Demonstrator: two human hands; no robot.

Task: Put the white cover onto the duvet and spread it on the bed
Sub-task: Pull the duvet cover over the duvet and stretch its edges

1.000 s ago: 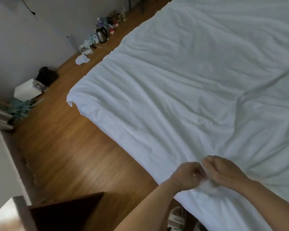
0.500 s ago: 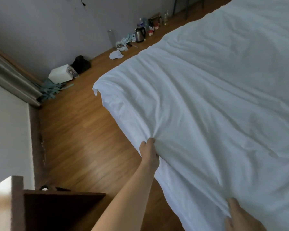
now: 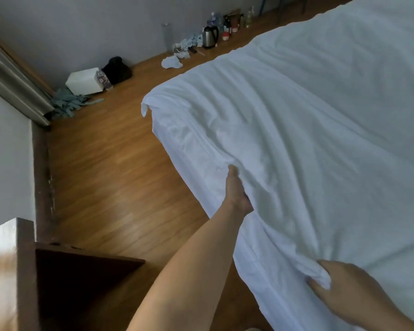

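White duvet [image 3: 308, 130] lies spread over the bed, covering most of it, wrinkled, its near edge hanging over the bed side. Both hands on that near edge. Left hand [image 3: 237, 192] grips the duvet edge, thumb on top, fingers hidden under the fabric. Right hand [image 3: 344, 285] nearer the camera along the same edge, fingers curled round a bunched fold. Wooden floor [image 3: 110, 168] beside the duvet. Kettle [image 3: 210, 36] by the wall beyond the duvet's far corner; white box [image 3: 85, 81] and black bag [image 3: 117, 70] left of the kettle.
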